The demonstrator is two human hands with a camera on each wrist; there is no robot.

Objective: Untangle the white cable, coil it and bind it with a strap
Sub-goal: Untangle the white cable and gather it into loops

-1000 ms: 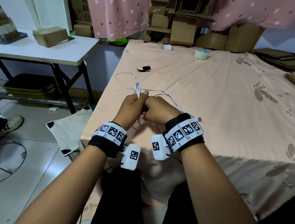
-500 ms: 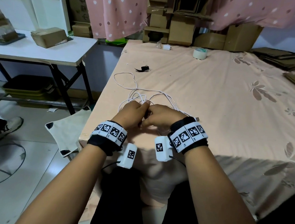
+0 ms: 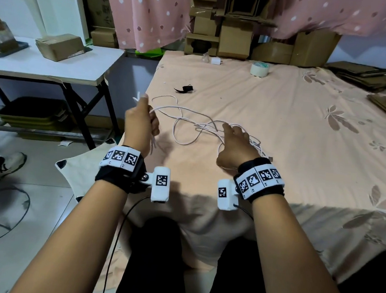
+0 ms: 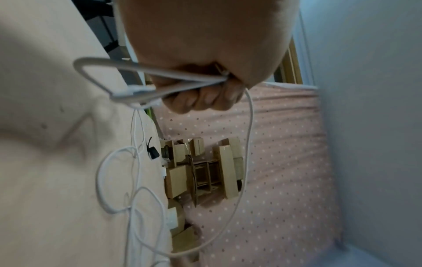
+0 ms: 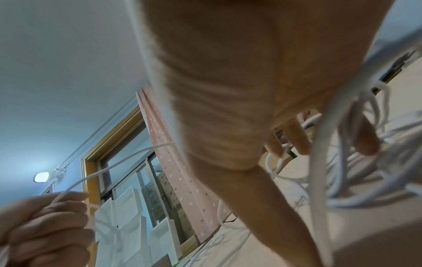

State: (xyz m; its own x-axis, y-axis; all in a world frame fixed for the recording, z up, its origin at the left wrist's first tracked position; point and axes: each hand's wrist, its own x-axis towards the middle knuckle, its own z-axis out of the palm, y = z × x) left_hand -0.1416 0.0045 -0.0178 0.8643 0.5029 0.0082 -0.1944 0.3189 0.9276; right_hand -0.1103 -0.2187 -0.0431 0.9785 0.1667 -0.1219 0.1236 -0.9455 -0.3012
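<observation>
White cable [image 3: 190, 125] lies in loose crossing loops on the peach bedsheet [image 3: 280, 134], stretched between both hands, near the front-left corner of the bed. Tangle densest under and just beside the right hand.

Step in hand, as judged: untangling, early stage. To do it well: keep one end anchored in the left hand, feed slack from the knot rather than pulling tight, and lift single loops clear one at a time so crossings open instead of cinching. Coiling should wait until the run lies free.

Left hand [image 3: 140, 123]: raised off the bed, fingers curled tight round a doubled bend of the cable; the left wrist view shows the folded strands pinched in the fist [image 4: 200, 84], rest hanging down to the sheet.

Right hand [image 3: 233, 147]: low over the tangle, fingers spread and mostly straight, tips among the strands; strands run across the palm side in the right wrist view. No closed hold visible.

Black strap [image 3: 184, 89] lies on the sheet beyond the cable, apart from both hands, untouched.
</observation>
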